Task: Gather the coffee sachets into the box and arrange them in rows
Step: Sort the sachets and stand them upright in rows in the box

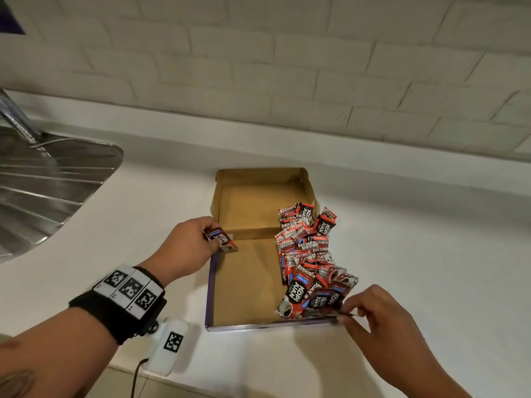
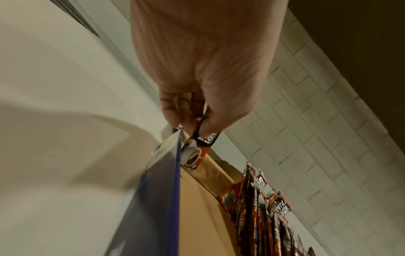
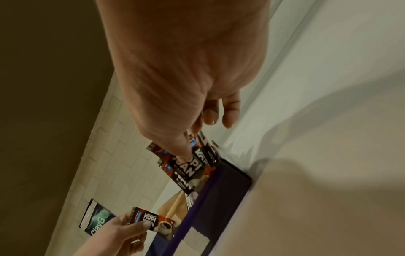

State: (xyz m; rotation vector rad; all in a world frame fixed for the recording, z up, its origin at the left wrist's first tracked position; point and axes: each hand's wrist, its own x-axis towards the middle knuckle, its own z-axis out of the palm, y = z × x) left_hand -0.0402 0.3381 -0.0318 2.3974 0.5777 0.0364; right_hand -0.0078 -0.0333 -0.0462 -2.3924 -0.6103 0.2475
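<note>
Sachets [image 1: 306,254] are lying heaped along the box's [image 1: 247,282] right side while we are pinching one sachet [image 1: 221,239] in our left grip [image 1: 188,242] at its left wall and another [image 1: 321,311] in our right grip [image 1: 373,311] at its near right corner.

White counter [image 1: 402,225]; steel sink drainboard [image 1: 43,191] at left; brick-pattern wall [image 1: 258,67]; green packet [image 3: 96,218], perhaps medicine, against wall.

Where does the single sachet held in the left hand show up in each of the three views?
Head: single sachet left of centre, at the box's far left corner.
Left wrist: centre, pinched below the left hand.
Right wrist: bottom, left of centre.
Shared landmark: the box's purple wall.
</note>
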